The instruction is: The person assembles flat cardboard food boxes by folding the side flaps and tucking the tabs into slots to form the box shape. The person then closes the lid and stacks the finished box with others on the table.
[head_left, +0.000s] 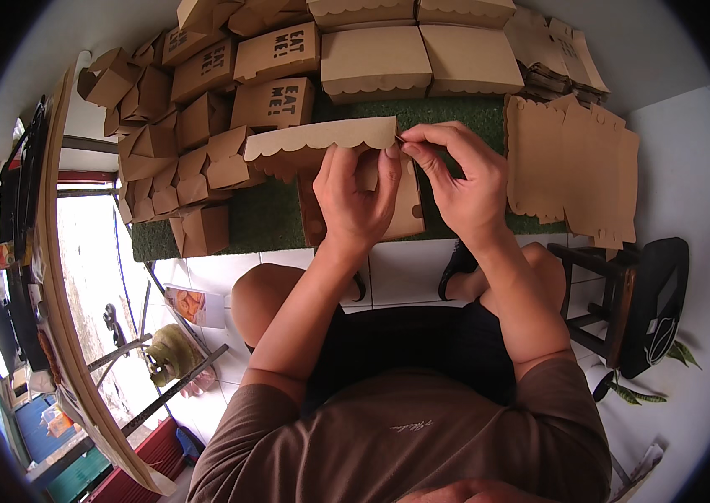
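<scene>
A brown cardboard box [321,139] with a scalloped lid edge stands partly folded in front of me, above the near edge of the green mat. My left hand [353,194] grips its front, with the thumb up near the lid's right corner. At that same corner, the thumb and forefinger of my right hand [461,174] pinch the card edge; the exact fold between them is too small to make out. Behind my left hand the lower part of the box shows its open side and holes, and my fingers hide some of it.
Folded small boxes [204,71] crowd the left of the green turf mat [264,220]. Larger scalloped boxes [376,59] stand along the back. At the right lie flat box blanks [573,168], with a stack of folded card [556,52] behind. A dark stool [615,293] stands right of my knee.
</scene>
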Available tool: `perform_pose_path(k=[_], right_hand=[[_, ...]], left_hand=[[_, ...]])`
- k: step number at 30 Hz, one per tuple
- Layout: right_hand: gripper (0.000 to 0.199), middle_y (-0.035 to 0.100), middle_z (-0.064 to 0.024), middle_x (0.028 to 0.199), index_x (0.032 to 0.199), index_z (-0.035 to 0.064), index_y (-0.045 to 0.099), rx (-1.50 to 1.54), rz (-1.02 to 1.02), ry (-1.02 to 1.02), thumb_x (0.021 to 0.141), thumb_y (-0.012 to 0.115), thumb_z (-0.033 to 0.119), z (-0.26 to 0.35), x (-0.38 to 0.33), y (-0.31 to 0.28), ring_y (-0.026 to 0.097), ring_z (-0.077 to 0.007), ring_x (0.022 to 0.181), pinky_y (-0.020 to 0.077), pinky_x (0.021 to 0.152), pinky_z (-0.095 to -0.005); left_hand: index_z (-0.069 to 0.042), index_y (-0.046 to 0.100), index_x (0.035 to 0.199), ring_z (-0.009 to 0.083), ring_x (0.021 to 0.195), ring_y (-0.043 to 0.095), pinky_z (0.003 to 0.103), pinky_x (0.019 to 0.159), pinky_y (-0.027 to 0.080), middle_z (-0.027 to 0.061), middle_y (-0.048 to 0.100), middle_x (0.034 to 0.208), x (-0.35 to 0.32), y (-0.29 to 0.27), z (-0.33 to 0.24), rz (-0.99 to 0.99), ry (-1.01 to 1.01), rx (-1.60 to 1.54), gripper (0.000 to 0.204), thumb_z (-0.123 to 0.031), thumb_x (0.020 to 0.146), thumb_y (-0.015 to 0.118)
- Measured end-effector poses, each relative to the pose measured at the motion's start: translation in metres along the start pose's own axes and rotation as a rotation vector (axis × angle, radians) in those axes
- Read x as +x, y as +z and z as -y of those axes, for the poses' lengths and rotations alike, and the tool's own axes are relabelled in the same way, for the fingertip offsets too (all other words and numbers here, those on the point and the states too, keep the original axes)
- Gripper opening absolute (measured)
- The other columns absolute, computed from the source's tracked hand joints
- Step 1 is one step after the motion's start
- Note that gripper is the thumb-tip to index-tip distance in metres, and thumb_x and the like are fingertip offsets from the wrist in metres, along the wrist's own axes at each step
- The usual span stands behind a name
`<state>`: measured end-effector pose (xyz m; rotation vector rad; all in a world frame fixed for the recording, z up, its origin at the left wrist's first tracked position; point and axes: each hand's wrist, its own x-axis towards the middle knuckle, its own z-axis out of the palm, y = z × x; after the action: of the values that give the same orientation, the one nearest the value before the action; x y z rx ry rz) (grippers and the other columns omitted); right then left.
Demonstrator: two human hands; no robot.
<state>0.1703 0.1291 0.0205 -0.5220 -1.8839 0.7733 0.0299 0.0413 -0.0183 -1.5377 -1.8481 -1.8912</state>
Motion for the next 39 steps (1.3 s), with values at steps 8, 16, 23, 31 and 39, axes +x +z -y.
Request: perform_pose_path(k=[8,16,23,31,39], right_hand=[[0.016,0.085,-0.0098,0.103,0.117,0.0052,0.086,0.018,0.005,0.002,0.102,0.090,0.004,-0.002,0.000,-0.002,0.083,-0.0254,0.090,0.0654,0.077,-0.0363],[0.019,0.086,-0.0120,0.109,0.117,-0.0006,0.086,0.017,0.051,-0.051,0.100,0.094,0.003,0.002,0.000,-0.006,0.084,-0.0232,0.099,0.0660,0.088,-0.0354],[0.020,0.086,-0.0093,0.107,0.115,0.0046,0.085,-0.075,-0.025,-0.124,0.097,0.095,0.004,0.000,-0.002,0.001,0.085,-0.0256,0.093,0.0685,0.080,-0.0354],[0.028,0.083,-0.0100,0.107,0.120,0.0035,0.082,-0.221,-0.070,-0.248,0.095,0.094,0.000,-0.002,-0.008,0.007,0.084,-0.0275,0.094,0.0698,0.079,-0.0381],[0.025,0.087,-0.0147,0.112,0.118,-0.0017,0.083,-0.159,-0.113,-0.244,0.095,0.091,-0.008,-0.003,-0.010,0.012,0.086,-0.0278,0.100,0.0701,0.088,-0.0377]], left_hand=[[0.000,0.080,0.118,0.0322,0.086,0.081,0.039,0.077,0.063,0.0153,0.083,0.102,0.003,-0.005,-0.002,0.025,0.022,0.056,0.022,-0.004,0.099,0.091],[0.000,0.079,0.118,0.0304,0.089,0.083,0.039,0.080,0.064,0.0156,0.083,0.103,0.001,-0.006,-0.002,0.036,-0.018,0.088,0.023,-0.004,0.099,0.090],[0.000,0.076,0.123,0.0356,0.092,0.081,0.043,0.081,0.064,0.0167,0.081,0.106,-0.001,-0.005,-0.001,0.080,-0.016,0.139,0.025,-0.003,0.101,0.087],[0.001,0.073,0.129,0.0368,0.098,0.078,0.044,0.085,0.063,0.0187,0.079,0.113,-0.004,-0.002,0.000,0.101,-0.009,0.096,0.024,0.003,0.106,0.080],[0.006,0.070,0.138,0.0163,0.114,0.080,0.031,0.100,0.063,0.0135,0.083,0.129,-0.020,0.003,0.000,0.025,-0.312,-0.291,0.024,0.003,0.114,0.075]])
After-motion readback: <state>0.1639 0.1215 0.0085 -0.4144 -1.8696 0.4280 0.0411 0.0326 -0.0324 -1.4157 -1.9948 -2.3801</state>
